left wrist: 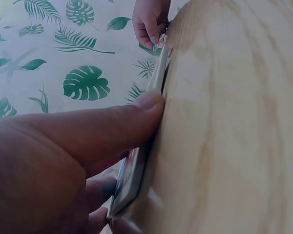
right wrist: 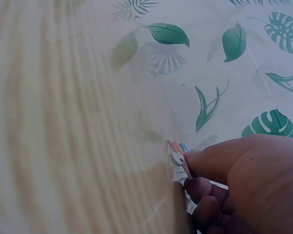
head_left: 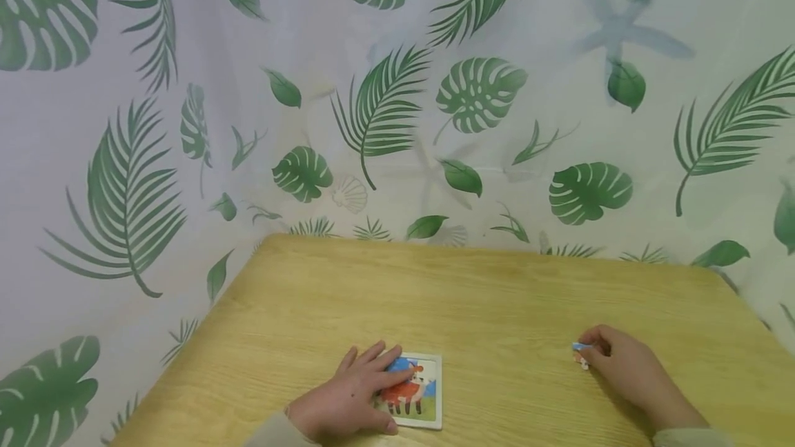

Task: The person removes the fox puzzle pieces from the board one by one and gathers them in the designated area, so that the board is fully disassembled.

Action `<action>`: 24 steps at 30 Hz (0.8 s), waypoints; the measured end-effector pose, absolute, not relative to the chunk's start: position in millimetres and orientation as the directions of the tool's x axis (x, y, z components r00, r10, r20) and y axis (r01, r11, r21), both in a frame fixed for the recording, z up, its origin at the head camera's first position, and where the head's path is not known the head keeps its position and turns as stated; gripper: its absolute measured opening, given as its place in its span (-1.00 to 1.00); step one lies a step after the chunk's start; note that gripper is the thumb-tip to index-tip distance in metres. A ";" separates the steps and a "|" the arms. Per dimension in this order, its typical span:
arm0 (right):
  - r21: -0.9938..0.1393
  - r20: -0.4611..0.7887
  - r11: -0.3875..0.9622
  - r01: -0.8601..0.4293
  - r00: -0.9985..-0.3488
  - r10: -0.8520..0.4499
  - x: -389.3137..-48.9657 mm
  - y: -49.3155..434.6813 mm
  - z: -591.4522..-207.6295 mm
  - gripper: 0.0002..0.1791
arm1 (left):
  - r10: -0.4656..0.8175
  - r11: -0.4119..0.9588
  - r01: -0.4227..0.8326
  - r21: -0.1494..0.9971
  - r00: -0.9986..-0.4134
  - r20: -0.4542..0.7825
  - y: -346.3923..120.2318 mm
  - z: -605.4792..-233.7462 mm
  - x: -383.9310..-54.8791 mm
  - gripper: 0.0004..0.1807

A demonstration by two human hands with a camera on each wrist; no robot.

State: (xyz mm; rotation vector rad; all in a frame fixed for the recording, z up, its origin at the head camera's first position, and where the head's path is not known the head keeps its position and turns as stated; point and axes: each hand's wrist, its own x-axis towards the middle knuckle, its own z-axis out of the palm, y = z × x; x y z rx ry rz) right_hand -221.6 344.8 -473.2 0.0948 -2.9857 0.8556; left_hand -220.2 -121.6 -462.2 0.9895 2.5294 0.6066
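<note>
A small square picture puzzle in a white frame (head_left: 437,392) lies on the table, showing a red-and-white animal with dark legs over green, with blue behind. My left hand (head_left: 354,392) rests on its left part with fingers spread, covering some of the picture. In the left wrist view the thumb (left wrist: 146,102) lies along the edge of the white frame. Farther right, my right hand (head_left: 627,368) pinches a small puzzle piece (head_left: 581,356) between thumb and fingers. Blue, orange and white show on this piece, and its knobbed edge is visible in the right wrist view.
The wooden table (head_left: 497,309) has a light grain and rounded far corners. Behind it and along the left side hangs a white curtain (head_left: 397,212) printed with green leaves, shells and starfish. A wide stretch of tabletop separates the two hands.
</note>
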 end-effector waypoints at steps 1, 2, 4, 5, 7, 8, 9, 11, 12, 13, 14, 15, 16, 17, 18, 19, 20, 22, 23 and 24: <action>-0.532 0.047 0.844 -0.069 -0.998 -0.051 -221.6 344.5 -473.4 -0.73 | 0.702 0.665 0.551 0.505 -0.692 -0.169 -121.9 -461.5 -220.0 -0.10; -0.535 0.044 0.842 -0.069 -0.998 -0.054 -221.4 344.2 -473.5 -0.73 | 0.703 0.665 0.554 0.502 -0.691 -0.168 -122.1 -461.1 -220.2 -0.10; -0.538 0.041 0.840 -0.066 -0.998 -0.052 -221.5 343.6 -473.1 -0.72 | 0.704 0.665 0.558 0.495 -0.690 -0.168 -122.0 -459.9 -220.7 -0.10; -0.540 0.041 0.839 -0.066 -0.998 -0.051 -221.6 343.2 -472.8 -0.71 | 0.703 0.666 0.558 0.495 -0.691 -0.168 -121.8 -459.3 -221.0 -0.10; -0.544 0.036 0.836 -0.065 -0.998 -0.053 -220.6 342.4 -472.5 -0.69 | 0.700 0.669 0.551 0.499 -0.693 -0.173 -121.8 -459.2 -220.5 -0.10; -0.545 0.030 0.836 -0.061 -0.998 -0.053 -219.9 342.0 -472.8 -0.69 | 0.698 0.670 0.548 0.500 -0.695 -0.174 -121.9 -460.0 -219.9 -0.10; -0.544 0.028 0.837 -0.059 -0.998 -0.052 -219.2 341.5 -473.4 -0.67 | 0.696 0.671 0.545 0.502 -0.697 -0.174 -122.0 -460.7 -218.8 -0.10; -0.539 0.034 0.840 -0.062 -0.998 -0.051 -218.5 341.9 -472.6 -0.64 | 0.695 0.669 0.541 0.510 -0.698 -0.172 -121.7 -462.3 -218.1 -0.10; -0.537 0.034 0.841 -0.063 -0.998 -0.052 -217.9 342.2 -472.4 -0.64 | 0.695 0.667 0.538 0.515 -0.698 -0.172 -121.4 -463.0 -217.5 -0.10; -0.534 0.034 0.843 -0.063 -0.998 -0.053 -217.5 342.5 -472.4 -0.63 | 0.697 0.665 0.540 0.516 -0.697 -0.169 -121.5 -463.9 -217.0 -0.09; -0.533 0.032 0.844 -0.062 -0.998 -0.053 -217.2 342.8 -472.4 -0.62 | 0.699 0.663 0.544 0.515 -0.696 -0.164 -121.4 -464.5 -216.8 -0.09; -0.529 0.035 0.846 -0.064 -0.998 -0.053 -217.0 343.0 -472.5 -0.62 | 0.700 0.660 0.548 0.513 -0.697 -0.157 -121.3 -464.7 -216.6 -0.09; -0.525 0.038 0.848 -0.065 -0.998 -0.054 -217.0 343.1 -472.7 -0.62 | 0.701 0.660 0.552 0.510 -0.696 -0.153 -121.4 -465.0 -216.8 -0.09; -0.525 0.036 0.849 -0.066 -0.998 -0.055 -217.1 343.2 -472.9 -0.63 | 0.703 0.659 0.557 0.506 -0.696 -0.148 -121.6 -465.2 -217.0 -0.09; -0.523 0.037 0.850 -0.066 -0.998 -0.055 -217.3 343.3 -473.2 -0.63 | 0.704 0.658 0.562 0.501 -0.695 -0.144 -121.7 -465.2 -217.6 -0.09; -0.521 0.039 0.851 -0.067 -0.998 -0.055 -217.7 343.2 -473.5 -0.64 | 0.705 0.658 0.567 0.495 -0.696 -0.140 -122.0 -465.3 -218.2 -0.09; -0.520 0.045 0.851 -0.070 -0.997 -0.055 -218.1 343.2 -473.8 -0.65 | 0.704 0.658 0.568 0.495 -0.696 -0.138 -122.2 -465.0 -218.8 -0.09; -0.520 0.043 0.851 -0.074 -0.997 -0.060 -218.8 342.8 -474.5 -0.65 | 0.707 0.657 0.568 0.496 -0.693 -0.143 -123.3 -464.1 -219.3 -0.10; -0.521 0.038 0.850 -0.071 -0.997 -0.060 -219.2 342.7 -474.5 -0.66 | 0.708 0.656 0.568 0.497 -0.691 -0.146 -123.8 -463.4 -219.5 -0.10; -0.521 0.033 0.851 -0.070 -0.998 -0.061 -219.6 342.5 -474.4 -0.66 | 0.710 0.654 0.569 0.499 -0.689 -0.145 -124.5 -463.7 -220.0 -0.10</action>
